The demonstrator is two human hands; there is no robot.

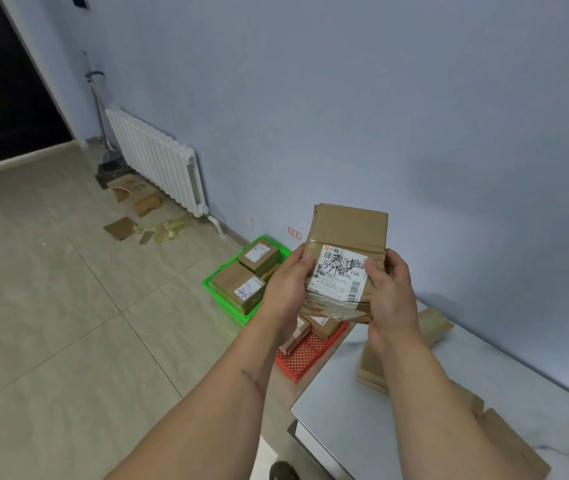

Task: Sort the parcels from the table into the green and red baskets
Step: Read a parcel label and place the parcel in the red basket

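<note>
I hold a brown cardboard parcel (347, 233) with a white shipping label up in front of me, above the baskets. My left hand (286, 289) grips its left edge and my right hand (392, 292) grips its right edge, thumbs on the label side. On the floor by the wall stands the green basket (222, 303) with two boxes inside. Next to it, partly hidden behind my hands, is the red basket (302, 358), holding at least two parcels. More brown parcels (437, 323) lie on the white table (414, 420) at the right.
A white radiator (155, 157) runs along the blue wall at the left. Cardboard scraps and an open box (136, 194) lie on the tiled floor below it. A dustpan and broom lean in the corner near a dark doorway.
</note>
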